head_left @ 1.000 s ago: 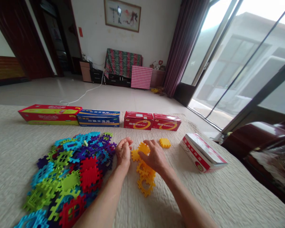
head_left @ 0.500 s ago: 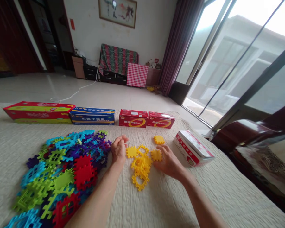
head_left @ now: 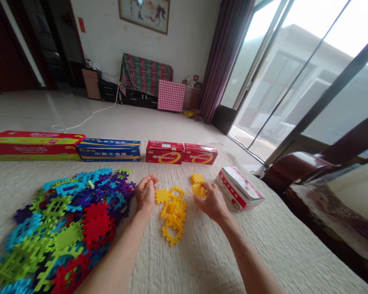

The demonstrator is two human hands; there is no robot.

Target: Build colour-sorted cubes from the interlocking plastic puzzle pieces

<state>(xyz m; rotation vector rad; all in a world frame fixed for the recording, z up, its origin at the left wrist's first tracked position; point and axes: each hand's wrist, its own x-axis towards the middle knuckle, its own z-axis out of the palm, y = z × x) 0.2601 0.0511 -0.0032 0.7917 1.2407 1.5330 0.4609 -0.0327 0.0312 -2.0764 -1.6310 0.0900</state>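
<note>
While right fingers (head_left: 211,190) grip a yellow tile (head_left: 198,191) | left fingers (head_left: 151,179) curled, hold unclear | cream cloth (head_left: 202,253) below | pale floor (head_left: 135,120) beyond

Stretches as a cream, rippled cover (head_left: 208,253); bears clustered yellow pieces (head_left: 179,205) at the dial's centre, a multicoloured heap (head_left: 68,235) around nine o'clock, long boxes (head_left: 109,154) toward ten, small red boxes (head_left: 164,157) at twelve and one, a white-and-red carton (head_left: 241,190) at two.

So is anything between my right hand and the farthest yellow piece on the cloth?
Only the held yellow piece in your right hand: it is right up by the near side of the farthest yellow piece. The red-and-white box stands to the right, out of the way.
</note>
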